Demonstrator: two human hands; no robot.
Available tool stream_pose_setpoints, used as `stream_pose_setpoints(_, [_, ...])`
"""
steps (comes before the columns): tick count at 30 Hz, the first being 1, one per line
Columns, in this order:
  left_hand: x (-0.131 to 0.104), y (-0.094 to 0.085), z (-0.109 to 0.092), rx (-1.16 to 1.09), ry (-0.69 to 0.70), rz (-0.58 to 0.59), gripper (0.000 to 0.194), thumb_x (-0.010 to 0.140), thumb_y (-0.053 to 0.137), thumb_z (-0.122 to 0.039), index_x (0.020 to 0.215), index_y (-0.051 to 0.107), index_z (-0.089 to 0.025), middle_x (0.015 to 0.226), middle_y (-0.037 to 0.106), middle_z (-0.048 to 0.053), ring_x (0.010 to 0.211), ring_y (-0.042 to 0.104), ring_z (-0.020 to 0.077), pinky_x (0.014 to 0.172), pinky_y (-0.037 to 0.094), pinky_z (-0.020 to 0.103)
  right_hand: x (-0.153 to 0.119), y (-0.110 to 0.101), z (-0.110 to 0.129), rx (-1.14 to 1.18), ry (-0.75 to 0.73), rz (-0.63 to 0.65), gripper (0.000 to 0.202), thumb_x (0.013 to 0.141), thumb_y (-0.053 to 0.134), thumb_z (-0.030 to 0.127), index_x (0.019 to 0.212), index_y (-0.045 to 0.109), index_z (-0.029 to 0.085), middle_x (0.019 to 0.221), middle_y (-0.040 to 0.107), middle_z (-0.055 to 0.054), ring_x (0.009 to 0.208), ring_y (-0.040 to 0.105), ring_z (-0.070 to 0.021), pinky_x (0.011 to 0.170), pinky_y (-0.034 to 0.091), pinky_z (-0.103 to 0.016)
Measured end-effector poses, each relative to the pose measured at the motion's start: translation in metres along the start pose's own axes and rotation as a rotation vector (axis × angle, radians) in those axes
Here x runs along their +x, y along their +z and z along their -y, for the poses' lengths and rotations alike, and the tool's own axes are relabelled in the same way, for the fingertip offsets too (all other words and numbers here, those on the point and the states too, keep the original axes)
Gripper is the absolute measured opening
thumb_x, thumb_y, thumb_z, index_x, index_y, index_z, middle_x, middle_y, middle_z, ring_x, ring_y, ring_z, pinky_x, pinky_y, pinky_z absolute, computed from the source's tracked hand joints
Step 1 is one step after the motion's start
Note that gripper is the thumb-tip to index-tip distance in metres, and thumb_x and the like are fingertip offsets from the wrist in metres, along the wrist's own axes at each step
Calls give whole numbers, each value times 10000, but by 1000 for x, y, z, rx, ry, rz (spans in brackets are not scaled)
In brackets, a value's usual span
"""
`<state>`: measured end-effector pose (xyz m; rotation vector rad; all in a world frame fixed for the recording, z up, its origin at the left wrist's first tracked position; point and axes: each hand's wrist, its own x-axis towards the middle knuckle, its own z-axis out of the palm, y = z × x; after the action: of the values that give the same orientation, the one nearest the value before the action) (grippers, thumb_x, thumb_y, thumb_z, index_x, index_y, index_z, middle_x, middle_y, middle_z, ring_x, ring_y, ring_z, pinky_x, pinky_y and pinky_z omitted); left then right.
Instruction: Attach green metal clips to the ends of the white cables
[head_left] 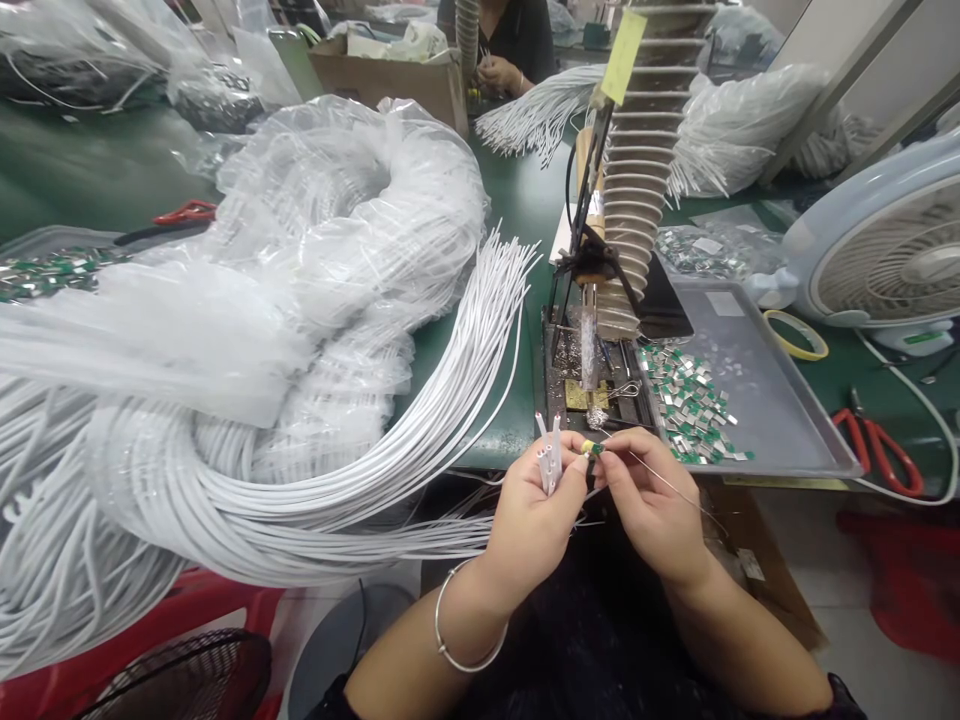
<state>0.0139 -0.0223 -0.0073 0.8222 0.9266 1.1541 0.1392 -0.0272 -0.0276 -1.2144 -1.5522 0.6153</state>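
Note:
My left hand [536, 520] is closed around several white cables [550, 462], whose cut ends stick up above the fingers. Its fingertips meet those of my right hand [652, 500] at a small green circuit board [598, 449], with a bit of yellow beside it. Pinched fingers of the right hand hold that board, and a thin solder wire [675, 487] runs out past this hand. Just above the fingertips is the tip of a soldering iron [592, 350], fixed upright in a stand. Whether a cable end touches the board is too small to tell.
A large bundle of white cables [420, 450] in plastic wrap fills the left. At right, a grey tray [780, 400] bears many small boards, near red-handled pliers [885, 450] and a fan [900, 240]. A ribbed hose [641, 150] hangs behind the iron. Another person [517, 45] sits opposite.

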Motion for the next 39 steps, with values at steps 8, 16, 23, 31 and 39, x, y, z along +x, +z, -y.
stream_pose_setpoints(8, [-1,-1,1,-14,4,7,188,786,564,-178,614,494,-152,783,543,5,573,459,56,578,413,198,-1,0,-1,16,7,14,112,845,528,121,887,568,216,790,564,10,632,586,-93,572,519,-208])
stream_pose_setpoints(16, [-1,-1,2,33,16,-7,223,789,557,-185,587,469,-153,847,557,36,651,487,79,581,400,196,-1,1,-3,29,23,14,113,843,537,129,895,573,223,803,562,7,652,575,-99,577,504,-217])
stream_pose_setpoints(23, [0,-1,1,12,16,2,203,788,551,-168,601,473,-152,832,543,27,638,484,72,581,405,193,-1,2,-5,34,28,23,115,849,529,130,895,571,226,800,564,9,648,576,-96,578,504,-214])
stream_pose_setpoints(31, [0,-1,1,6,-7,-12,202,786,561,-190,603,481,-154,787,542,14,564,460,60,549,404,201,0,2,-3,26,16,21,85,853,526,147,887,569,211,780,564,-2,630,577,-103,551,512,-224])
stream_pose_setpoints(39, [1,1,-3,41,-31,-48,203,757,586,-180,579,490,-159,837,575,42,710,548,112,620,437,211,-1,2,-6,34,4,9,81,855,523,156,892,575,205,796,577,-17,642,586,-116,557,521,-246])
